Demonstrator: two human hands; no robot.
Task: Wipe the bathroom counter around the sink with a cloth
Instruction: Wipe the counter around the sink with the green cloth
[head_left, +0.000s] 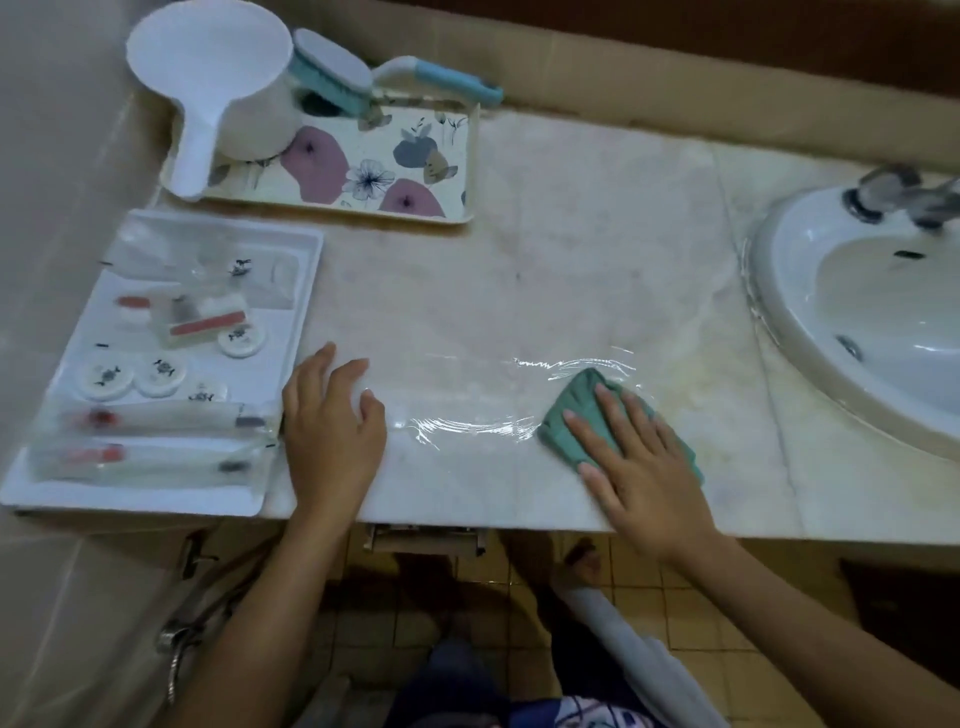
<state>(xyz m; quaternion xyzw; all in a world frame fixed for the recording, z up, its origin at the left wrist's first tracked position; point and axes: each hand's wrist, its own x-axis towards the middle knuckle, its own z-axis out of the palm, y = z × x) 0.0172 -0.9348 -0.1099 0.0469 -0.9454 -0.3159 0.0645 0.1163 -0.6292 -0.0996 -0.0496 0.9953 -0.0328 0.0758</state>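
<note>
In the head view, the counter (519, 260) has open marble between the white tray (298, 312) on the left and the sink (795, 343) on the right. The green cloth (574, 410), bunched and creased, lies near the front edge, its long axis slanting far-left to near-right. The right hand (639, 457) presses it with flat, spread fingers. The left hand (332, 431) rests beside the tray, fingers loosely bent, holding nothing.
</note>
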